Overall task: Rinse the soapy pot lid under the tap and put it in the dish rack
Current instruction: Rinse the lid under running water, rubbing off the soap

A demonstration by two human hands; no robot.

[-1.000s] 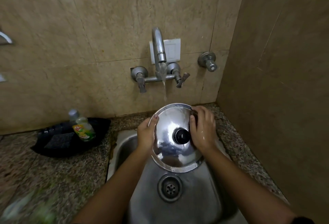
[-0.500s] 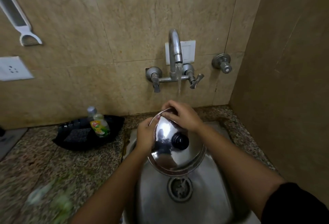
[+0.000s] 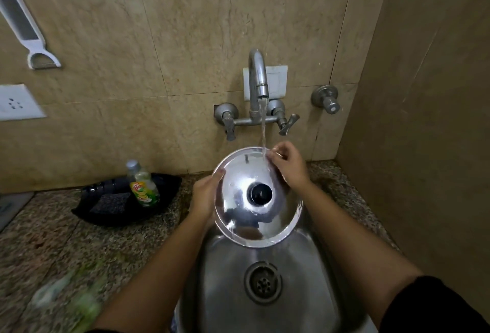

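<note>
pot lid (image 3: 238, 208): centre frame, above sink (image 3: 313, 285), knob side up; tap (image 3: 258, 78) stream lands on its far edge.
left hand (image 3: 204, 197): grips left rim, thumb on top, fingers hidden underneath.
right hand (image 3: 287, 167): fingers curled together on far-right rim, beside the stream.

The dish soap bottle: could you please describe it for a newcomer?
Left of the steel sink, a black tray sits on the counter. The dish soap bottle stands in it beside a dark scrub pad, alone bearing a yellow-green label.
</note>
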